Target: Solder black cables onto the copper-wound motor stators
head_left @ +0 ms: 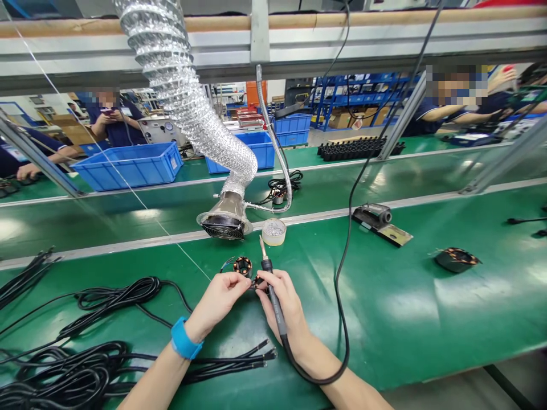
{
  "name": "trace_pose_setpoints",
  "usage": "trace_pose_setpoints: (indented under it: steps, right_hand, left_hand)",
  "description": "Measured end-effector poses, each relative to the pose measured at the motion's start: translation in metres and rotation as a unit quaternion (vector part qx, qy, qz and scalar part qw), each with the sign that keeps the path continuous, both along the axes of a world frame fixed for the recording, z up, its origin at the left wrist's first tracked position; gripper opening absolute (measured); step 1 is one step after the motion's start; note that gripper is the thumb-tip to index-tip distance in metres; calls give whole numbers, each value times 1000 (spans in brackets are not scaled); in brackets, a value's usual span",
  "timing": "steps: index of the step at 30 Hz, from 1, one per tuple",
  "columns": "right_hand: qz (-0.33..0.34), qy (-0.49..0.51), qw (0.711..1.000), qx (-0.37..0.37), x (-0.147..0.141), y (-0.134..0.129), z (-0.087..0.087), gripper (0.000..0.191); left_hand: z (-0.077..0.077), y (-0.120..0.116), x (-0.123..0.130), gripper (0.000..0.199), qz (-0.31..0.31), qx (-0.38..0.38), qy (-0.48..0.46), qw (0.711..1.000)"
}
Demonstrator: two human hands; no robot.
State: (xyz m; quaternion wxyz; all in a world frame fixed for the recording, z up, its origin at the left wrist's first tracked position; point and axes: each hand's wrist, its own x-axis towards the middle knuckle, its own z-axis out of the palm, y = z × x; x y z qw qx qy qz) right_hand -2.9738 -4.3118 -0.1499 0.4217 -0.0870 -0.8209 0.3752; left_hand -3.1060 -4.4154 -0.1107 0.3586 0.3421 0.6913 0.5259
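While black cables [92,364] lie bundled nearest, the left hand [220,296], fingertips drawn together, pinches a small wound core [258,281], mostly hidden. The right hand [293,310], curled, touches that core and holds a soldering iron [274,303] tip-outward, presumably sparing the fingers. Just beyond lies another core [249,262]; farther, an extraction hood [231,205] hangs, probably for fumes.

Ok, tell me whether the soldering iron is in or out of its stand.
Out: the soldering iron is in the right hand, apart from the stand.
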Motion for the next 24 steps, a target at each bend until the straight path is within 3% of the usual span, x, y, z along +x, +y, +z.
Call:
trace_pose_setpoints:
  steps: [6,10,14,19,24]
  right_hand:
    - [-14,-5,999,28,-2,7,-3,46]
    - [-1,9,1000,12,-4,7,-7,38]
    - [-22,19,999,-21,-6,1,-10,24]
    - [-23,-4,996,-83,-10,-8,-9,26]
    - [-50,13,995,-91,-3,-3,-2,33]
  left_hand:
    - [5,-1,-2,33,-82,18,23,996]
    - [-4,1,-4,36,-97,10,-132,986]
    - [-17,7,-2,40,-51,83,-212,973]
    - [-15,7,-4,40,-21,80,-134,987]
    - [-1,-1,-5,29,-63,53,31,996]
